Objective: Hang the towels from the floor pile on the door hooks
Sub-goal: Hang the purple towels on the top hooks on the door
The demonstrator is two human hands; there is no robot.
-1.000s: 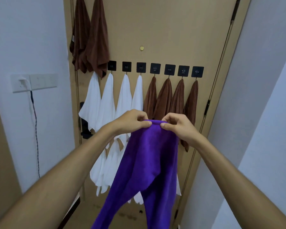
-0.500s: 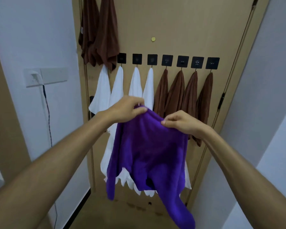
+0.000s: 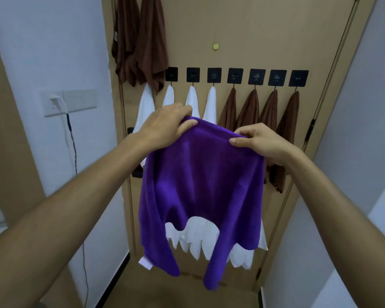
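Note:
I hold a purple towel (image 3: 200, 185) spread out in front of the door (image 3: 265, 30). My left hand (image 3: 167, 125) grips its upper left edge and my right hand (image 3: 256, 141) grips its upper right edge, a little lower. Behind it a row of black square hooks (image 3: 235, 75) crosses the door. Several white towels (image 3: 192, 98) hang from the left hooks and several brown towels (image 3: 249, 107) from the right ones. The floor pile is out of sight.
Two brown towels (image 3: 142, 41) hang higher up at the door's top left. A wall socket plate (image 3: 76, 101) with a plugged cable sits on the left wall. White walls close in on both sides. A black door handle (image 3: 136, 172) shows by the left edge.
My hands have moved apart along the towel's top edge, so the bunched purple towel now hangs spread wide. The view has shifted closer to the door.

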